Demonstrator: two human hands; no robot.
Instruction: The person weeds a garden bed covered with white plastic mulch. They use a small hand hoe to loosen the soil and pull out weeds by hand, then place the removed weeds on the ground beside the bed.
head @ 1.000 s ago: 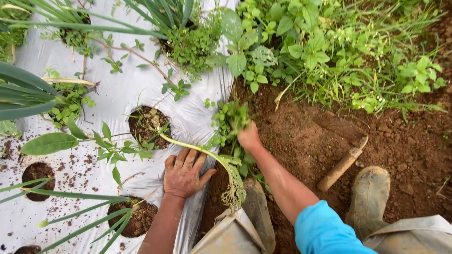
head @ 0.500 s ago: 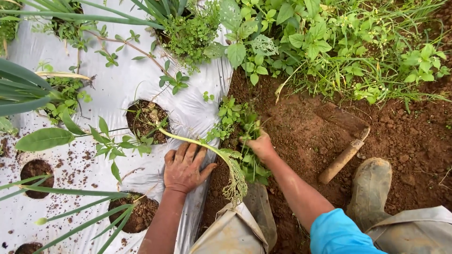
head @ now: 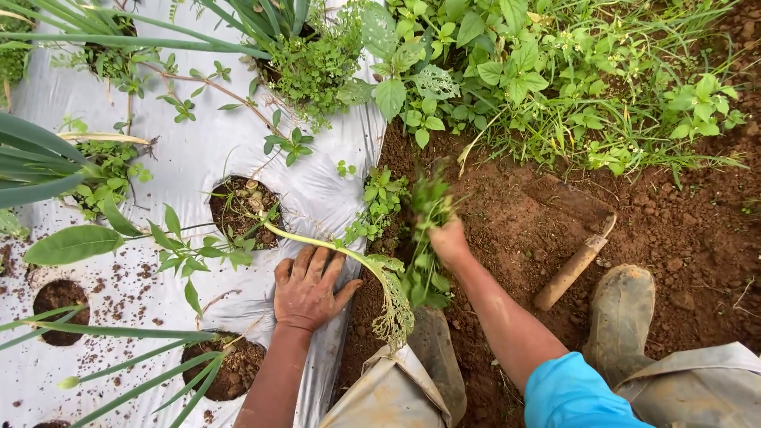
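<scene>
The right hand had its fingers closed around a blurred clump of green weeds above the bare red soil beside the white plastic mulch. The left hand lay flat, fingers spread and empty, on the sheet near a planting hole filled with soil and a pale stalk. A wooden-handled hoe lay partly buried.

Packages, labels, signs, screens: none in view.
</scene>
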